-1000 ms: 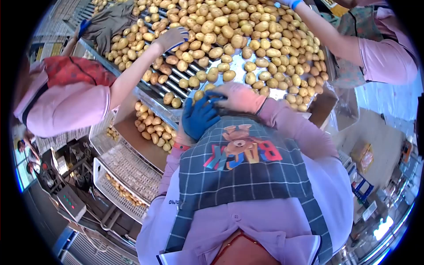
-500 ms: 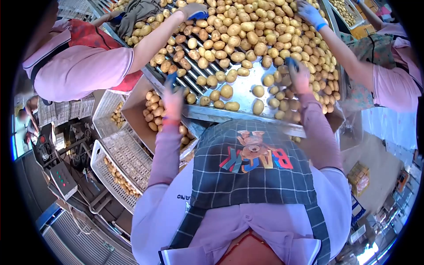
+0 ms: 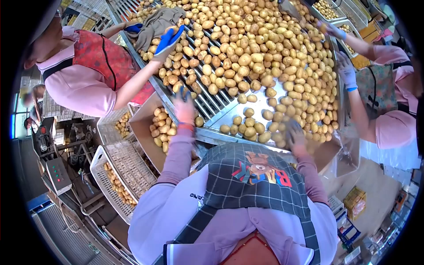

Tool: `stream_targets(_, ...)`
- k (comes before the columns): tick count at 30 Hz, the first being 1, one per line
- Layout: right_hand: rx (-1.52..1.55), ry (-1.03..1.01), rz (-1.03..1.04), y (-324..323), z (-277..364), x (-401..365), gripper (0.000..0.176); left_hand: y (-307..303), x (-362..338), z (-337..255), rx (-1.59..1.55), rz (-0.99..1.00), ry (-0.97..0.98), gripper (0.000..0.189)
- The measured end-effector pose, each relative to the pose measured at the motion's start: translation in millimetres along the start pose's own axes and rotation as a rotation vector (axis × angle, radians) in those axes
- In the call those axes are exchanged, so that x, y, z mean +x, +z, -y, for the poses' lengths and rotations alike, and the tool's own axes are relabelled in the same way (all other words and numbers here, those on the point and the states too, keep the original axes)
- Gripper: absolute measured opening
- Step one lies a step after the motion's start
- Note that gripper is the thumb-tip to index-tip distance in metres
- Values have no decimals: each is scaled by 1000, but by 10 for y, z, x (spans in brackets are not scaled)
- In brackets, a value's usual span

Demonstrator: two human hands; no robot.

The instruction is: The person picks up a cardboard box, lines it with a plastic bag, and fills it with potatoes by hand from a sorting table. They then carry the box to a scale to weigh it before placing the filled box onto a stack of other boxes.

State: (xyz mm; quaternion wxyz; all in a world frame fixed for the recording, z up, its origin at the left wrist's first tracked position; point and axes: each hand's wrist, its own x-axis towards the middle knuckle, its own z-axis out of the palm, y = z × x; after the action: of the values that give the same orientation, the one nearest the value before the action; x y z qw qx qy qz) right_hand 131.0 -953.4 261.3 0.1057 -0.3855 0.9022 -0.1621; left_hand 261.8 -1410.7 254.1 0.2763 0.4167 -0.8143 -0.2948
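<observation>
My left hand point(image 3: 183, 107), in a glove with dark fingers, is over the near left rim of the sorting table, beside the metal rollers point(image 3: 212, 100). Its fingers are stretched out, and I see nothing held in them. My right hand point(image 3: 297, 136), in a greyish glove, lies over potatoes at the table's near right part; its fingers look extended, though motion blurs them. Several loose potatoes point(image 3: 249, 131) sit between my hands on the smooth metal plate point(image 3: 225, 115). A large heap of potatoes point(image 3: 251, 44) covers the rollers and plate beyond.
A cardboard box point(image 3: 140, 118) holding potatoes stands below my left hand, with white crates point(image 3: 128, 165) beside it. At left, a co-worker's blue-gloved hand point(image 3: 168, 42) is raised above the rollers. Another co-worker's gloved hand point(image 3: 347, 73) is at the right rim. A grey cloth point(image 3: 157, 26) lies far left.
My view has shifted. My right hand has come down nearer the front edge, over the potatoes. The left co-worker's hand has lifted open; the right co-worker's hand has drawn back to the rim.
</observation>
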Motion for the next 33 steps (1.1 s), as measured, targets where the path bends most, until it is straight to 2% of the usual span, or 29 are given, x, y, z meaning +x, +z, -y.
stream_targets(1,-6,56,-23,5,1,-7,47,0,191,112,109,-46,-53,47)
stream_targets(3,-27,93,-123,115,32,75,45,-18,352,-163,254,113,-191,55)
stream_targets(5,-67,95,-215,272,74,189,43,244,400,-65,459,127,-72,58)
stream_targets(6,-59,118,-271,330,106,235,43,210,353,-249,415,198,-92,54)
stream_targets(7,-35,134,-325,385,133,280,42,192,278,-383,488,274,-20,49)
stream_targets(10,-73,202,-365,473,171,359,39,206,69,-381,391,470,-60,47)
stream_targets(13,-79,221,-380,530,138,353,38,111,19,-314,351,598,-11,62)
stream_targets(14,-81,225,-384,538,145,327,38,212,10,-99,287,498,-52,68)
stream_targets(15,-70,224,-388,529,154,323,38,176,73,34,-172,503,-158,49)
stream_targets(17,-62,225,-396,515,161,349,38,46,213,54,-835,663,-630,45)
stream_targets(19,-41,246,-376,532,169,334,39,42,136,84,-1704,702,-662,42)
stream_targets(21,16,233,-383,514,249,398,39,-45,69,62,-1897,757,-670,44)
stream_targets(23,196,296,-534,395,508,588,36,-149,-1,-64,-2076,763,-635,49)
stream_targets(24,291,222,-532,343,605,763,33,-261,-26,-243,-2087,722,-633,48)
stream_targets(26,357,35,-375,54,955,1215,34,-395,-51,-270,-2071,656,-619,44)
stream_targets(27,452,-60,-294,-67,1137,1469,35,-320,-54,-9,-2106,573,-412,44)
stream_targets(28,261,-249,-279,-83,1185,1768,34,-461,-61,169,-2109,360,-444,37)
stream_targets(29,261,-301,-235,-193,1355,2012,33,-749,-1,331,-2146,257,-387,35)
stream_targets(31,155,-350,-158,-237,1546,2523,31,-1756,70,700,-2085,131,-203,31)
stream_targets(32,25,-293,-16,-295,1641,2749,31,-2297,32,978,-1962,34,-133,29)
stream_targets(33,-41,-209,210,-313,1707,3040,34,-2840,-73,1309,-1794,-88,-108,27)
